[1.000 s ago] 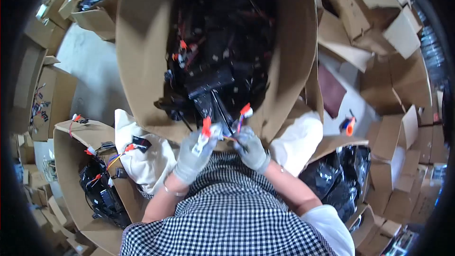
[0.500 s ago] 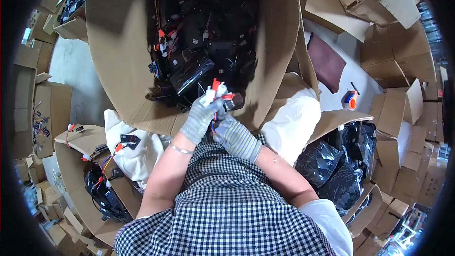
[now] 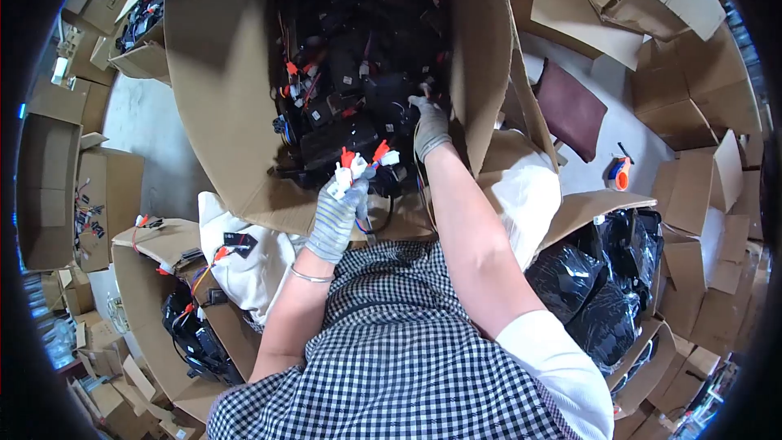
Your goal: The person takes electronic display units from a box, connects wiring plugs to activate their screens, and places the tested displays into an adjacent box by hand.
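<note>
My left hand [image 3: 336, 216], in a grey striped glove, is closed around a bunch of wires with white and red plug connectors [image 3: 356, 167] sticking up from the fingers. Dark and blue wires hang below that fist. My right hand [image 3: 432, 129], gloved the same way, reaches into the big cardboard box [image 3: 216, 106] near its right wall. Its fingers are bent among the black devices [image 3: 383, 90], and what they grip is hidden. Thin wires run down beside the right wrist. Black casings with red and white plugs fill the box.
At lower left, an open carton [image 3: 147, 318] holds black devices and coloured wires. To the right stands a carton of black plastic-wrapped packs [image 3: 603, 301]. A maroon cushion [image 3: 570, 110] and an orange tape roll [image 3: 621, 175] lie on the floor. Several cardboard boxes surround me.
My right hand has left my left hand and moved up and right into the big box. The left hand keeps the connector bunch, now a little lower. The view has shifted slightly.
</note>
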Demonstrator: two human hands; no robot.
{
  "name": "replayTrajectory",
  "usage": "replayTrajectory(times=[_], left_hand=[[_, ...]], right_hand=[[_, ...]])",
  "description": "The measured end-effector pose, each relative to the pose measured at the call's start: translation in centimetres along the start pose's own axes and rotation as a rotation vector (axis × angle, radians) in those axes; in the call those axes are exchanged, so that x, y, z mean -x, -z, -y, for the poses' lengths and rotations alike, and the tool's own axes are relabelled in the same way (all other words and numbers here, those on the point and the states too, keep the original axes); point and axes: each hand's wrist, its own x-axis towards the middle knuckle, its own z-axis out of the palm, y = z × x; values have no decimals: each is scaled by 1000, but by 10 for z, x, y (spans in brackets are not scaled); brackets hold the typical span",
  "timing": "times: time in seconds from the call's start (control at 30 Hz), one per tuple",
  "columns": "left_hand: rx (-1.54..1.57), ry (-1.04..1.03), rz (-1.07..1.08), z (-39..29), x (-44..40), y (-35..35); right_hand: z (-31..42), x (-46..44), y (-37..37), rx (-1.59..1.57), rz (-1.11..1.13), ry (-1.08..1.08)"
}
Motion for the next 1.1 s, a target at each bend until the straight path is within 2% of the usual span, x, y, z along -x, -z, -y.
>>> replayTrajectory(times=[0.03, 0.1, 0.13, 0.2, 0.27, 0.33, 0.4, 0.43, 0.5, 0.53, 0.6, 0.67, 0.73, 0.8, 0.87, 0.93, 1.0, 1.07, 1.1], left_hand=[[-45, 16, 22, -5, 1, -2], [-111, 13, 51, -5, 0, -7], [-105, 28, 43, -2, -2, -8], [-77, 19, 72, 2, -3, -12], [119, -49, 186, 7, -6, -13], [76, -23, 212, 0, -6, -9], [162, -48, 250, -14, 6, -7], [167, -45, 238, -18, 16, -3], [43, -116, 132, -22, 33, 12], [154, -118, 104, -21, 37, 20], [-55, -176, 0, -29, 55, 31], [-81, -104, -10, -38, 75, 43], [-287, -131, 48, -40, 90, 51], [-182, -122, 24, -35, 104, 53], [-21, -180, -83, -33, 113, 49], [-100, -232, -103, -24, 115, 52], [-39, -145, -139, -21, 118, 48], [-141, -164, -126, -15, 119, 50], [-94, -255, -138, -12, 118, 48]], right_hand=[[-5, -9, -5, 30, 18, 62], [-12, -19, 0, 66, 118, -132], [-13, -23, 5, -85, 159, -143], [2, -5, 6, -88, -3, 153], [29, 42, 13, -13, -81, 239], [33, 72, 30, -84, 73, 300], [46, 109, 52, 88, 328, 192], [54, 127, 59, 94, 336, 182], [66, 155, 70, 183, 547, 62], [69, 161, 78, 185, 560, 50], [71, 171, 87, 239, 770, -40], [79, 192, 75, 294, 745, -110], [75, 207, 62, 241, 696, -180], [70, 215, 56, 172, 681, -209], [67, 221, 54, 173, 825, -309], [58, 232, 51, 185, 809, -372], [47, 238, 53, 129, 738, -421], [47, 242, 52, 158, 725, -406], [46, 243, 56, 75, 767, -474]])
